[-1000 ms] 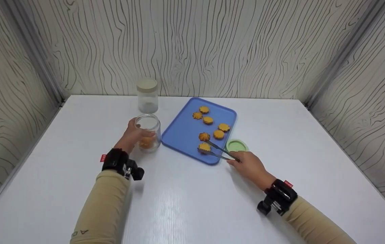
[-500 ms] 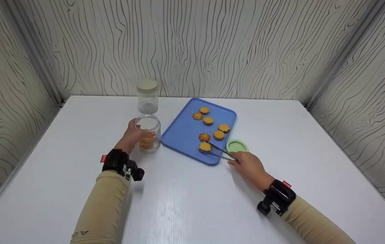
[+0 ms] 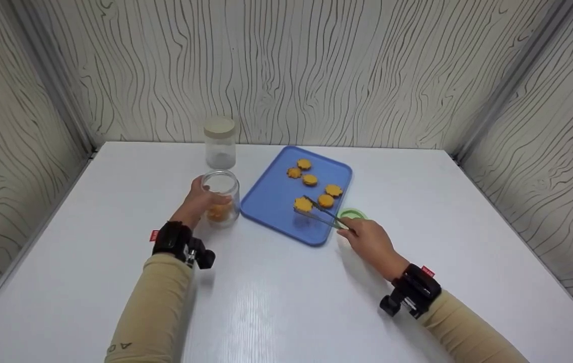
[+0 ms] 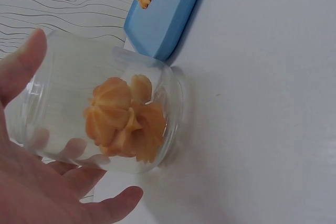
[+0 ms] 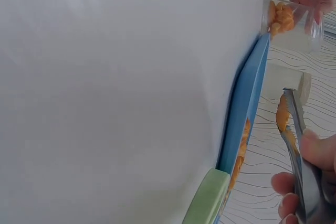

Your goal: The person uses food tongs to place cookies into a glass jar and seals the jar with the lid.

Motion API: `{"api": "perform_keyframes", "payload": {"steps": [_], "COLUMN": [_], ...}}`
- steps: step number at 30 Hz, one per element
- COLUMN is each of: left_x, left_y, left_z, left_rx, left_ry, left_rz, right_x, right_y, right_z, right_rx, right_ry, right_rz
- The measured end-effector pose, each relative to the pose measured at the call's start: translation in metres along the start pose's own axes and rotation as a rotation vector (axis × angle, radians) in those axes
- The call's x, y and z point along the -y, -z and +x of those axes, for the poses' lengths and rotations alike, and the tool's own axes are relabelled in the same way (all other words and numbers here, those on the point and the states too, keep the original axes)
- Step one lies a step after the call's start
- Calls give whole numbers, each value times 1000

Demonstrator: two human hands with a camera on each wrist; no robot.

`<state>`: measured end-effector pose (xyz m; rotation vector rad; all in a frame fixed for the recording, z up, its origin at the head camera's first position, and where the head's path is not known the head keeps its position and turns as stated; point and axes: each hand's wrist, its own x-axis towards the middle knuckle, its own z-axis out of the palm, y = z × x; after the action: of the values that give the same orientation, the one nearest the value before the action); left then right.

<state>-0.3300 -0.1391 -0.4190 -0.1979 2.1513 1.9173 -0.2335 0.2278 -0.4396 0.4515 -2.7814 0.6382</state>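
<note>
My left hand (image 3: 196,205) grips an uncapped clear jar (image 3: 221,182) that stands upright beside the tray, thumb on one side and fingers on the other. Several golden piped cookies (image 4: 123,121) lie at its bottom. In my right hand (image 3: 371,245) is a pair of metal tongs (image 5: 311,187), whose toothed tips pinch one flower-shaped cookie (image 3: 303,204). The right wrist view has this cookie raised above the blue tray (image 3: 273,201). In the head view it covers another cookie behind it.
Several more cookies (image 3: 333,190) lie on the tray, mostly toward its right and far side. A green lid (image 3: 356,212) rests against the tray's right edge, partly behind my right hand. Behind the held jar stands a second jar (image 3: 220,151) with a cream lid.
The tongs have come together on the nearest cookie and lifted it off the tray, so it now overlaps the one behind. My left hand and the jar have stayed still.
</note>
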Motion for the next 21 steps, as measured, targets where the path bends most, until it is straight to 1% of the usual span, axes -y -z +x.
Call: {"api": "perform_keyframes", "payload": {"steps": [6, 11, 14, 18, 21], "left_x": [1, 0, 0, 1, 1], "left_y": [-1, -2, -2, -2, -2], "left_z": [-1, 1, 1, 0, -2], "left_rx": [-5, -13, -16, -13, -5], "left_ry": [-17, -6, -2, -9, -19], "left_rz": [-12, -5, 0, -1, -14], "right_x": [6, 11, 15, 21, 26], "right_y": [4, 7, 9, 11, 13], "right_z": [4, 7, 11, 16, 20], "right_rx": [-15, -15, -13, -26, -37], "right_ry": [-22, -33, -32, -13, 17], "right_rz": [37, 90, 94, 90, 93]}}
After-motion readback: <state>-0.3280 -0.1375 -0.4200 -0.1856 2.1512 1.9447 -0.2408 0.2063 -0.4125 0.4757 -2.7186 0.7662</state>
